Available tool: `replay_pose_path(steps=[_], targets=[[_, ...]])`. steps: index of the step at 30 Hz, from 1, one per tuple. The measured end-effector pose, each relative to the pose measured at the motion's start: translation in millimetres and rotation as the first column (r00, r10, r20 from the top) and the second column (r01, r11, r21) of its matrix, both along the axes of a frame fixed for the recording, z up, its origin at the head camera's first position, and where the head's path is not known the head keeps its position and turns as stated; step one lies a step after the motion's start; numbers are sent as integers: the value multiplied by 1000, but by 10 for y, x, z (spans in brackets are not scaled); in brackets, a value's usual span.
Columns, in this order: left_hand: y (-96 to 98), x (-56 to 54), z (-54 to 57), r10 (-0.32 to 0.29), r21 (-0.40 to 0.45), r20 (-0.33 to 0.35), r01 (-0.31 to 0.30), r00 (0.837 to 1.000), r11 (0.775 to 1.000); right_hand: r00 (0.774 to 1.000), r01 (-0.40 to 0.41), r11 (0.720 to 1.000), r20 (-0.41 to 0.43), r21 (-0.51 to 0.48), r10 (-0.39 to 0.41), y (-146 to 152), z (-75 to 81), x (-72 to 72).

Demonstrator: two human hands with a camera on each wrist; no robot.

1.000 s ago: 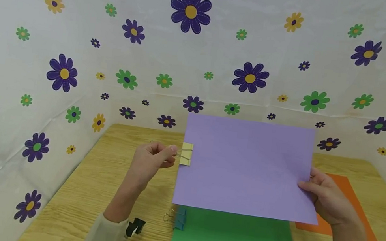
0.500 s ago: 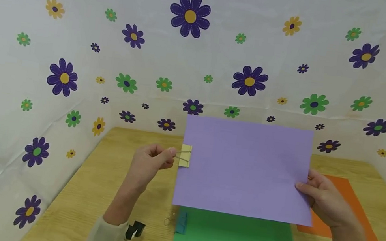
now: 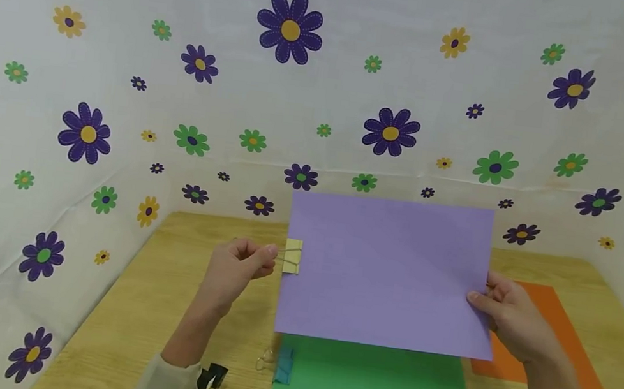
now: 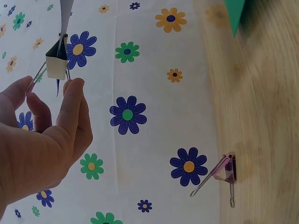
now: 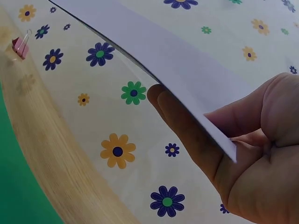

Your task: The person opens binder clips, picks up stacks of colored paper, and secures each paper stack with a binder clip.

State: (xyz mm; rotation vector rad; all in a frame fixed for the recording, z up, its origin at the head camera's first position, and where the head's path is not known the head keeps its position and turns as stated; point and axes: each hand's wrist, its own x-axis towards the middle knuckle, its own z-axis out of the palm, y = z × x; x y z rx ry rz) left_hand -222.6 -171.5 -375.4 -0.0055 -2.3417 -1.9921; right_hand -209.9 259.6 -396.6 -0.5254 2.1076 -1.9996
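A purple sheet of paper [image 3: 384,273] is held up at a tilt above the table. On its left edge sits a pale yellow binder clip [image 3: 293,256], whose wire handles my left hand [image 3: 236,269] pinches between thumb and fingers. The left wrist view has the yellow clip [image 4: 56,67] at the sheet's edge, its handles spread apart. At the sheet's right edge my right hand [image 3: 517,317] grips the paper, thumb in front and fingers behind. From the right wrist view, the paper [image 5: 187,84] lies between thumb and fingers; I cannot tell whether it is several sheets.
Below lies a green sheet [image 3: 376,388] with a blue binder clip [image 3: 284,366] at its left edge. An orange sheet [image 3: 561,338] rests on the wooden table [image 3: 124,321] at right. A pink binder clip [image 4: 226,170] stands on the table, hidden in the head view. Flowered cloth [image 3: 346,96] surrounds the table.
The head view has turned slightly right and up. Both hands keep their hold on the yellow binder clip and the purple sheet, with hardly any movement.
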Motion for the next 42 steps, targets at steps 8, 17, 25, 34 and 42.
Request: replay_pose_path(steps=[8,17,25,34,42], targets=[[-24,1,-12,-16,12,-2,16,1000,1000,998,54,996,-15,64,-53,-12,38,2],[-38,17,3,-35,-17,4,35,999,999,998,62,995,-39,77,-59,-39,-8,23],[-70,-38,-26,-27,-19,17,27,999,999,996,83,992,-30,95,-80,-76,-20,-4],[-40,-110,-102,-6,-18,20,6,1000,1000,988,154,972,3,176,-157,-120,20,-20],[-4,-171,-163,-18,-48,-14,17,1000,999,978,194,963,40,184,-205,-133,-9,-38]])
